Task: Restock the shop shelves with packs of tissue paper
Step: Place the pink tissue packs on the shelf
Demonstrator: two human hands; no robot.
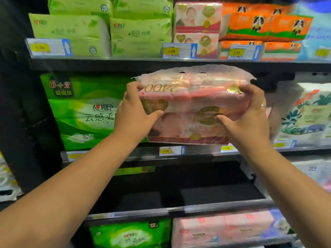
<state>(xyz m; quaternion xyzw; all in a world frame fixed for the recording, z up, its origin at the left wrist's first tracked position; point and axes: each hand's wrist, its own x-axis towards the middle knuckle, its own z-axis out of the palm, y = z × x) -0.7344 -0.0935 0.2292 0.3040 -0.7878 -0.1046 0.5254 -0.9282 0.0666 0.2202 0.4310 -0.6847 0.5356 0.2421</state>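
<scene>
Two bare hands grip one pink tissue pack (193, 108) from either end, holding it at the front of the middle shelf (200, 152), its lower edge just above the shelf's front rail. Its printing is upside down: the gold figure 2400 reads inverted near the top left corner, and the loose plastic carry flap sticks up toward the underside of the upper shelf (179, 59). The left hand (133, 111) clasps the pack's left end, fingers curled over the top corner and thumb pressed flat across the front face. The right hand (250, 115) mirrors it on the right end, fingers wrapped over the upper right corner, thumb lying on the front near a gold round emblem; a ring shows on one finger. Both forearms reach up and forward from the lower corners of the view, converging on the pack, wrists nearly straight. Just left of the pack, touching or nearly touching the left hand, stands a large green pack (84, 111) marked 6+2. To the right, near the right hand, is a white pack with leaf print (308, 113). A yellow price tag (166, 150) reading 9.90 sits on the rail just below the pack. Lower down, one shelf level looks dark and mostly bare, and beneath it lie another green pack (132, 233) and pale pink packs (222, 228).
</scene>
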